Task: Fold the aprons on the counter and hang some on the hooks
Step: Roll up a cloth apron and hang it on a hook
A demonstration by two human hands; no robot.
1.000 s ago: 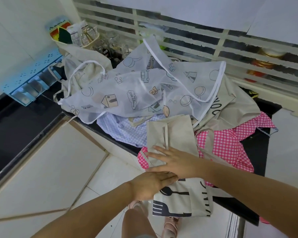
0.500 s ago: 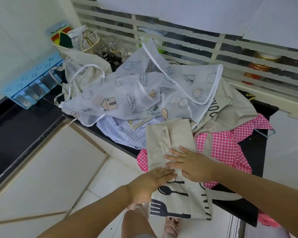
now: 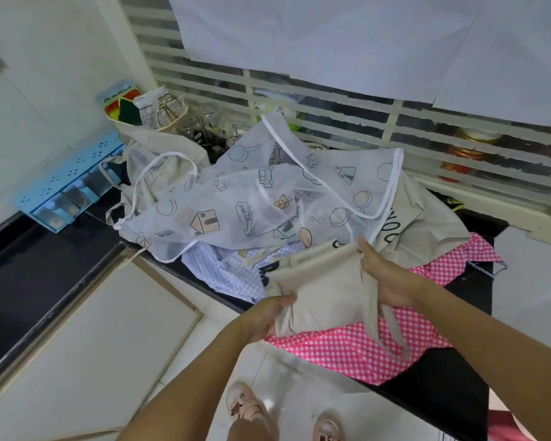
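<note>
The folded beige apron (image 3: 322, 288) sits between the two hands at the near edge of the table (image 3: 442, 377), lifted just over the pink checked apron (image 3: 347, 351) spread beneath it. Its long axis runs roughly across the person's body, so each hand has one end. The left hand (image 3: 264, 316) pinches the near-left corner, thumb on top. The right hand (image 3: 385, 278) holds the right edge with its fingers wrapped up to the far corner. Two loose ties (image 3: 392, 326) hang from the right end, touching the right wrist, so the right hand is the nearer one to tuck them in. Beyond the bundle, away from the person, lie the unfolded sheer printed apron (image 3: 252, 202) and a blue checked apron (image 3: 223, 268). A further fold would probably bring one short end across to the other. No hooks are in view.
</note>
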